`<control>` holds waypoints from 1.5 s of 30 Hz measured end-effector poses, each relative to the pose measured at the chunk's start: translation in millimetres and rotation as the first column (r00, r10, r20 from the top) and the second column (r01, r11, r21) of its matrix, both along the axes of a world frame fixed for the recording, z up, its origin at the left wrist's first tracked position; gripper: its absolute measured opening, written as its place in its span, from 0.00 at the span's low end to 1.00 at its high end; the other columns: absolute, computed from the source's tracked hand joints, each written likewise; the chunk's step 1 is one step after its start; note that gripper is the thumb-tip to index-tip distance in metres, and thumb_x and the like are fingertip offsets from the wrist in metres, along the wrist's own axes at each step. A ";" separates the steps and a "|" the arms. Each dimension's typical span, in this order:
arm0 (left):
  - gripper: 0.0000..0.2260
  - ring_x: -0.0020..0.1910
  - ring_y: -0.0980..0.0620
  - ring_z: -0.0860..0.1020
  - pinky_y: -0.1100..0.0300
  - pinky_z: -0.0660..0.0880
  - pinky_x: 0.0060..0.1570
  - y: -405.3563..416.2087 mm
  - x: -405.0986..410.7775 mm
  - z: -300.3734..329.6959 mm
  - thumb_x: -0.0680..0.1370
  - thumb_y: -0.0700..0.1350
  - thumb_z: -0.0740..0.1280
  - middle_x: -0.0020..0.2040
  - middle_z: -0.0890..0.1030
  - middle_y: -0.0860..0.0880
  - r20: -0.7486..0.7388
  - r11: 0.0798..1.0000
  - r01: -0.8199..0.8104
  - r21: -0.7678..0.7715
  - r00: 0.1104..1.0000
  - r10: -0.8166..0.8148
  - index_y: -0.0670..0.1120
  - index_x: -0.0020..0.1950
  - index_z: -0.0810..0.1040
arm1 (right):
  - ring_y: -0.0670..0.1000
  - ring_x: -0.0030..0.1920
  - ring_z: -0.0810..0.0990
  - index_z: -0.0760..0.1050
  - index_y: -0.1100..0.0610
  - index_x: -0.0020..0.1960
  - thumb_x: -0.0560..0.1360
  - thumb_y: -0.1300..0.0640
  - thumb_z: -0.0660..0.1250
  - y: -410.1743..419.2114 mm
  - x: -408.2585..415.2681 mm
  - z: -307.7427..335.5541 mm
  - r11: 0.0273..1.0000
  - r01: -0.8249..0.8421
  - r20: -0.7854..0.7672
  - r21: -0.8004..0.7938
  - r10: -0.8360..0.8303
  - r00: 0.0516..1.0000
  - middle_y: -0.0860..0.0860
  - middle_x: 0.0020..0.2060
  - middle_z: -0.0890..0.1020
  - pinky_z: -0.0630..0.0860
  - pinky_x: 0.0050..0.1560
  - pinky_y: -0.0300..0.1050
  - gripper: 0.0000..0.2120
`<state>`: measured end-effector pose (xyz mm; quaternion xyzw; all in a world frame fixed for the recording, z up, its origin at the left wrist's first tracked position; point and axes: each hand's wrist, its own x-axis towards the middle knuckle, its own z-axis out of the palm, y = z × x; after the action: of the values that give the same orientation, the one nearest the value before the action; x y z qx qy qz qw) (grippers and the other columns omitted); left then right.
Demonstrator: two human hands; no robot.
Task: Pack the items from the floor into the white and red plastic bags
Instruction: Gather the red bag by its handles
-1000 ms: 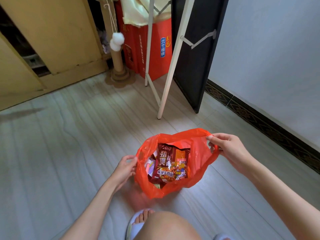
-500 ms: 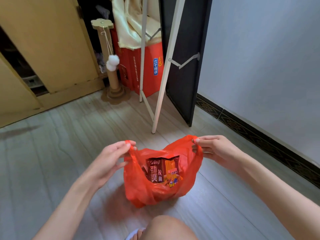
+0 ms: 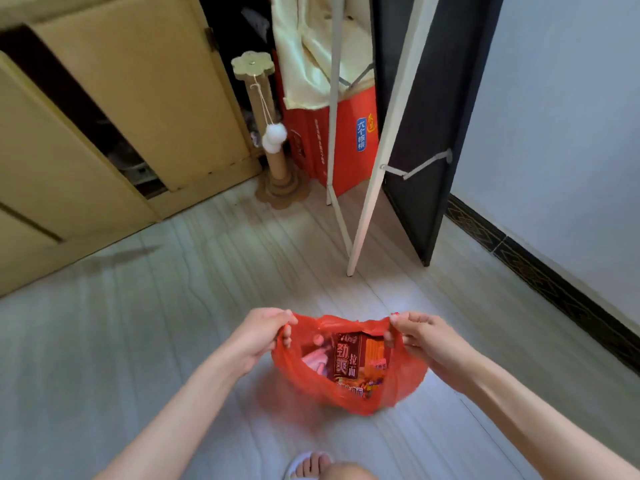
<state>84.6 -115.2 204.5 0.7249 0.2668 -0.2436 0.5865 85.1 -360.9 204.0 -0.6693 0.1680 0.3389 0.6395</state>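
The red plastic bag [image 3: 349, 382] sits low over the floor [image 3: 138, 341], directly in front of the person, its mouth pulled open between both hands. Inside, a dark red noodle packet [image 3: 348, 358] stands upright against an orange packet [image 3: 375, 355], with a pink item [image 3: 313, 358] beside them (identity unclear). The left hand [image 3: 259, 336] pinches the bag's left rim, fingers curled round the plastic. The right hand [image 3: 420, 336] pinches the right rim in the same manner. Whether the bag's base touches the floor cannot be told. Beyond the bag stand a white rack leg [image 3: 377, 168], a red carton [image 3: 346, 143], a cardboard scratching post [image 3: 273, 140] with a white pompom [image 3: 273, 138], and a yellow cabinet [image 3: 121, 98].
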 end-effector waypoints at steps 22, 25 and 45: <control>0.08 0.33 0.50 0.73 0.59 0.71 0.41 199.5 -78.5 560.6 0.79 0.38 0.60 0.34 0.75 0.46 0.401 0.929 -0.365 0.052 0.860 0.315 0.39 0.43 0.77 | 0.51 0.40 0.77 0.79 0.60 0.42 0.75 0.63 0.64 220.6 36.4 556.0 0.951 -0.300 0.389 0.072 0.251 0.886 0.53 0.37 0.81 0.71 0.45 0.43 0.06; 0.09 0.32 0.52 0.74 0.65 0.72 0.36 257.2 -79.6 574.9 0.79 0.38 0.59 0.34 0.76 0.46 0.470 0.901 -0.432 0.043 0.804 0.363 0.40 0.43 0.77 | 0.49 0.37 0.78 0.78 0.61 0.42 0.75 0.63 0.64 279.1 51.4 574.7 0.938 -0.337 0.445 0.083 0.268 0.854 0.54 0.35 0.80 0.73 0.39 0.39 0.05; 0.09 0.31 0.51 0.73 0.63 0.69 0.34 594.3 80.4 630.7 0.79 0.38 0.59 0.32 0.76 0.47 0.604 0.876 -0.482 0.017 0.703 0.375 0.41 0.42 0.77 | 0.50 0.34 0.75 0.75 0.61 0.36 0.77 0.65 0.60 627.6 212.3 627.2 0.921 -0.388 0.597 -0.033 0.329 0.731 0.54 0.31 0.78 0.72 0.38 0.36 0.12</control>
<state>165.0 479.2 835.2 0.7294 0.2554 0.1584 0.6145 297.3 266.6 831.2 -0.7300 -0.1881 0.2375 0.6126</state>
